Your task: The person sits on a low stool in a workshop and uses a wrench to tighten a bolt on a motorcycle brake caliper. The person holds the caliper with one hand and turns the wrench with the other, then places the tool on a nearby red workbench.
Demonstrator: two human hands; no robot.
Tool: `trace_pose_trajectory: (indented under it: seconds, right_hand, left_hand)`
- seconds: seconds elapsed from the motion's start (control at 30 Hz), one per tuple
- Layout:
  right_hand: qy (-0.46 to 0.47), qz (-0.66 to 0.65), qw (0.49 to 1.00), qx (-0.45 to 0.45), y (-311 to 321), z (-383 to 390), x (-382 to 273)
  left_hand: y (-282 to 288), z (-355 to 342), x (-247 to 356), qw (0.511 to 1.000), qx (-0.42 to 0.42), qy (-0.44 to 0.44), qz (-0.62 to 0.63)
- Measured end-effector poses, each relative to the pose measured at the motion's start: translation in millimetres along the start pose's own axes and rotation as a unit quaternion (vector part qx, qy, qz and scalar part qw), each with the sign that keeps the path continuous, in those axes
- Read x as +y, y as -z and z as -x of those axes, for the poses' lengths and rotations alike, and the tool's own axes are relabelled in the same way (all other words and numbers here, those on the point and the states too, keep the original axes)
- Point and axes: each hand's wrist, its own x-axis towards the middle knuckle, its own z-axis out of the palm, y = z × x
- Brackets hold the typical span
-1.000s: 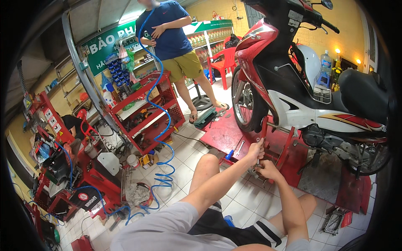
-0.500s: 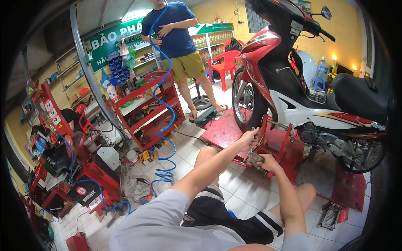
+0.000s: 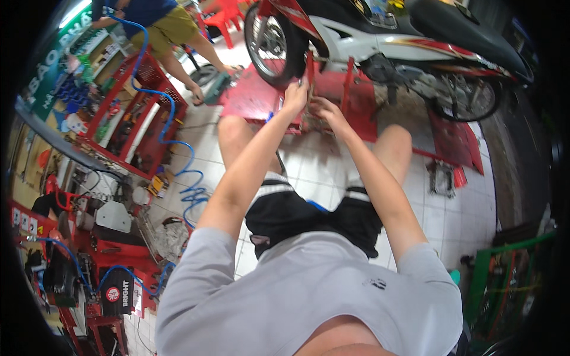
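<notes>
Both my arms reach forward to the red motorcycle lift, just below the front wheel of a red and white motorbike. My left hand is closed beside the lift's upright; what it grips is hidden by the fingers. Close to its right, my right hand is closed, its fingers curled at a small greyish metal part low between the hands. That part is blurred, and its exact kind does not show.
A blue coiled air hose hangs at the left before a red tool cart. Beyond it stands a person in olive shorts. A metal frame part lies on the tiles at right; a green rack is at lower right.
My view has tipped down and shifted right, so the motorbike and lift appear higher. My hands stay together by the lift; the metal part shows less plainly.
</notes>
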Motion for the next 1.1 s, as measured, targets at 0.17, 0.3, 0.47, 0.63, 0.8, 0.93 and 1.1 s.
trace_pose_trajectory:
  seconds: [0.17, 0.3, 0.47, 0.63, 0.8, 0.93, 1.1]
  right_hand:
    - [-0.146, 0.175, 0.967, -0.117, -0.8, 21.0, -22.8]
    - [-0.268, 0.038, 0.962, 0.035, 22.2, 54.5, -18.9]
    - [-0.284, 0.012, 0.950, 0.133, 65.4, 68.6, -22.3]
    - [-0.230, 0.046, 0.942, 0.241, 93.1, 62.6, -35.8]
    - [-0.301, 0.091, 0.912, 0.264, 132.1, 51.0, -37.6]
    - [-0.283, 0.033, 0.916, 0.282, 136.5, 23.7, -21.7]
    - [-0.266, 0.024, 0.904, 0.333, 141.7, 13.8, -8.4]
  left_hand:
    - [-48.5, 20.8, -20.0, 0.997, -0.021, 0.049, 0.047]
    - [-60.4, 28.5, -16.0, 0.958, -0.249, 0.137, 0.036]
    - [-12.6, -56.7, -93.8, 0.974, -0.200, 0.082, -0.066]
    - [63.9, -119.0, -212.4, 0.935, -0.149, 0.197, -0.255]
    - [71.0, -121.3, -295.1, 0.845, -0.138, 0.277, -0.436]
    - [68.0, -148.2, -328.4, 0.835, -0.181, 0.278, -0.440]
    - [20.5, -148.2, -346.2, 0.844, -0.100, 0.192, -0.490]
